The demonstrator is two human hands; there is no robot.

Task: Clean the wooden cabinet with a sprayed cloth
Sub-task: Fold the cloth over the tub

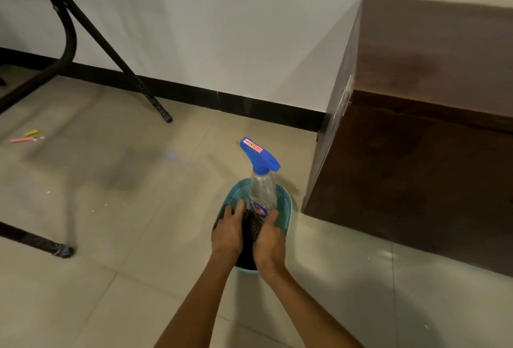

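Pale tiled floor (pixel 138 236) fills most of the view, meeting a white wall (pixel 222 28) at a black skirting strip (pixel 249 104) on the far side. The wooden cabinet (pixel 416 167) stands on the right against that wall: a low, dark brown box with a glossy top, a shadowed front and a pale patch on its left side panel. At far left the black metal legs (pixel 111 42) of a folding frame slant down to the floor, and another black foot (pixel 62 250) lies at near left. Just left of the cabinet's near corner, a teal plastic basket (pixel 287 203) with perforated walls sits on the floor. In it stands a clear spray bottle (pixel 262 189) with a blue trigger head that bears a red sticker, its nozzle pointing far-left. A dark cloth (pixel 251 227) with a net-like pattern lies bunched in the near part of the basket. The left hand (pixel 227 232) rests on the cloth's left side, fingers stretched out and slightly apart. The right hand (pixel 269 239) lies against the cloth's right side with its thumb by the bottle's base; its fingers are hidden, so their grip cannot be told. Far left on the floor lie a yellow chalk piece (pixel 31 133) and a pink one (pixel 23 140).
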